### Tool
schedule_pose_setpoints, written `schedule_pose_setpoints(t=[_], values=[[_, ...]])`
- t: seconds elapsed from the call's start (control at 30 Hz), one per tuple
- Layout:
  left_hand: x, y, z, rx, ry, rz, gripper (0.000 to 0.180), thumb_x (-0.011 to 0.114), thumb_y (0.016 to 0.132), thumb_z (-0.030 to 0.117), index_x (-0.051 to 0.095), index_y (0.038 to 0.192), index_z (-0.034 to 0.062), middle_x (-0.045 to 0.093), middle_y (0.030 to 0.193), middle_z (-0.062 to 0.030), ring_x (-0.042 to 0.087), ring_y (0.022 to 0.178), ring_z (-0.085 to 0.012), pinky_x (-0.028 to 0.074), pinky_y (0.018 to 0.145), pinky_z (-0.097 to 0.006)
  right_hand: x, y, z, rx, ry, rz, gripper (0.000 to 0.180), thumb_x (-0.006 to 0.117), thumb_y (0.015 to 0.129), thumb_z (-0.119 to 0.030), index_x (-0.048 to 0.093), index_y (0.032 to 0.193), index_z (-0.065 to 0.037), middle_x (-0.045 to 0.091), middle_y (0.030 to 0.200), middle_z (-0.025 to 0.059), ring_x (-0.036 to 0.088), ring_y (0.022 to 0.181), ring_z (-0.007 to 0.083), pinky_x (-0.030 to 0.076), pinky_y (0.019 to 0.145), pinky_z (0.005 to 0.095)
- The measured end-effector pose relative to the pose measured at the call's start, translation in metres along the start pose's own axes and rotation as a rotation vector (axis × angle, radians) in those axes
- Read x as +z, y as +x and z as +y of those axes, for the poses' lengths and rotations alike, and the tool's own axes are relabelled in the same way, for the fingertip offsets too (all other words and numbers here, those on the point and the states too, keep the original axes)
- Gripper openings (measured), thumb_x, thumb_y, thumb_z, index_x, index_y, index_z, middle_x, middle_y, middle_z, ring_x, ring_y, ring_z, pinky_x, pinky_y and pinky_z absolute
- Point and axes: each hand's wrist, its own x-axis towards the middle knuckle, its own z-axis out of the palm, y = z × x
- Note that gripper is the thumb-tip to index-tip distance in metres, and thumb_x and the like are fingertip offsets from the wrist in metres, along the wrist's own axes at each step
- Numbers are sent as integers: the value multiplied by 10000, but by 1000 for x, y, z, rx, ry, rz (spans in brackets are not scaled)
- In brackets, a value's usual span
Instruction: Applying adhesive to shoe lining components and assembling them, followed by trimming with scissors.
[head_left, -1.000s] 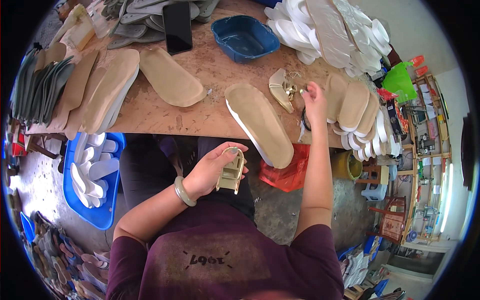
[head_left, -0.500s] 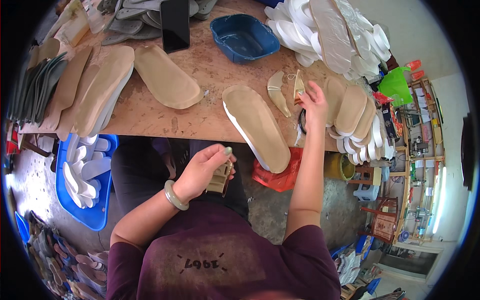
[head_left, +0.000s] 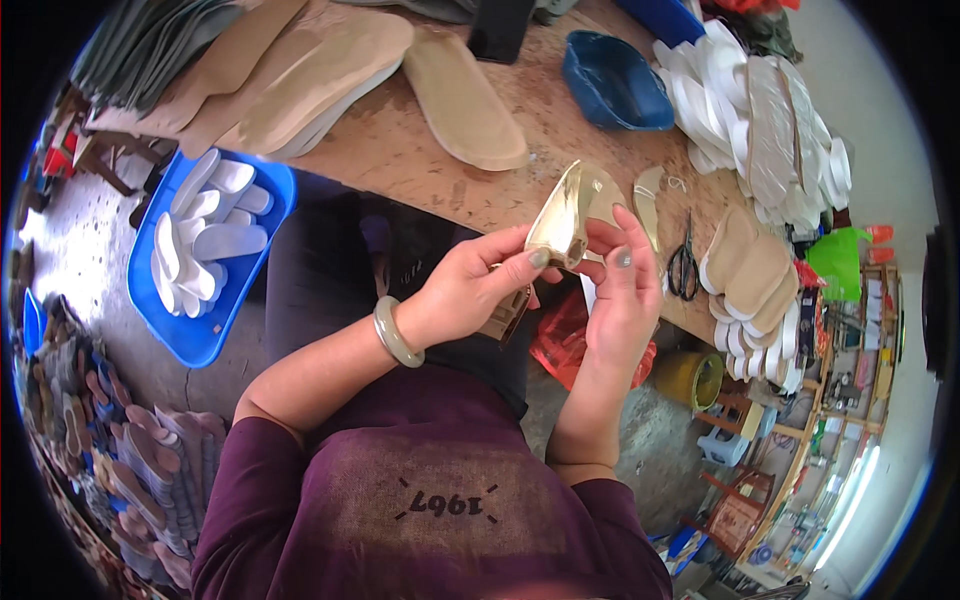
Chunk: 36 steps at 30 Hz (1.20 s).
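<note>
My left hand (head_left: 465, 290), with a pale bangle at the wrist, pinches a shiny gold curved shoe-upper piece (head_left: 560, 215) between thumb and fingers. Beneath that hand shows a second gold-tan piece (head_left: 505, 315) with a dark edge, partly hidden by the fingers. Close against the right side of the upper piece is my right hand (head_left: 625, 300), its fingers apart; whether they touch it is unclear. A tan insole (head_left: 605, 193) lies behind, mostly covered. On the table to the right are a curved tan strip (head_left: 646, 210) and black-handled scissors (head_left: 684, 265).
Tan insoles (head_left: 465, 100) lie on the wooden table (head_left: 400, 185), beside a blue basin (head_left: 615, 85). White soles (head_left: 710, 100) and stacked tan-and-white insoles (head_left: 750, 265) line the right. A blue tray (head_left: 205, 340) of white pieces and a red bag (head_left: 555, 345) sit below table level.
My right hand has come back from the table toward my left, and the gold piece it held is now in my left hand. The view has shifted, so the table sits higher and further right.
</note>
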Motion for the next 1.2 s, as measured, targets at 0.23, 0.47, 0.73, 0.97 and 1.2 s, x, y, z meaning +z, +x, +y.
schedule_pose_setpoints(t=[0.23, 0.47, 0.73, 0.97, 1.2], values=[[-26, -28, 8, -32, 132, 100, 288, 553, 973, 207, 612, 1178, 14, 647, 887, 6, 577, 758, -45, 490, 694, -208, 20, 3, 10, 258, 347, -187, 536, 701, 832, -88, 488, 1314, 12, 615, 1150, 122, 604, 1054, 200, 506, 874, 321], [-45, -36, 9, -5, 78, 194, 281, 572, 965, 195, 605, 1174, 11, 637, 906, 6, 576, 772, -50, 488, 705, -208, 25, 2, 37, 309, 473, -213, 328, 671, 833, -11, 577, 1147, -20, 635, 1127, 137, 635, 1009, 240, 535, 873, 392], [-51, -31, 6, 93, -25, 212, 363, 600, 940, 168, 554, 1267, 17, 614, 975, -5, 569, 808, -61, 500, 748, -223, 37, -1, 53, 238, 543, -231, 271, 665, 818, 22, 607, 1078, -24, 609, 1176, 173, 565, 1168, 331, 503, 961, 432], [-48, -26, -4, 65, -128, 228, 406, 587, 945, 159, 488, 1316, 26, 604, 1070, -24, 618, 856, -108, 493, 774, -237, 39, -2, 56, 69, 370, -215, 167, 647, 815, 48, 597, 957, -26, 568, 1238, 186, 494, 1254, 329, 459, 1021, 444], [-45, -20, -10, 28, -175, 243, 317, 579, 946, 162, 538, 1223, 14, 610, 1093, -32, 633, 877, -122, 494, 781, -245, 34, -3, 60, 8, 315, -193, 176, 652, 801, 52, 596, 948, -25, 547, 1254, 186, 468, 1276, 334, 435, 1041, 433]])
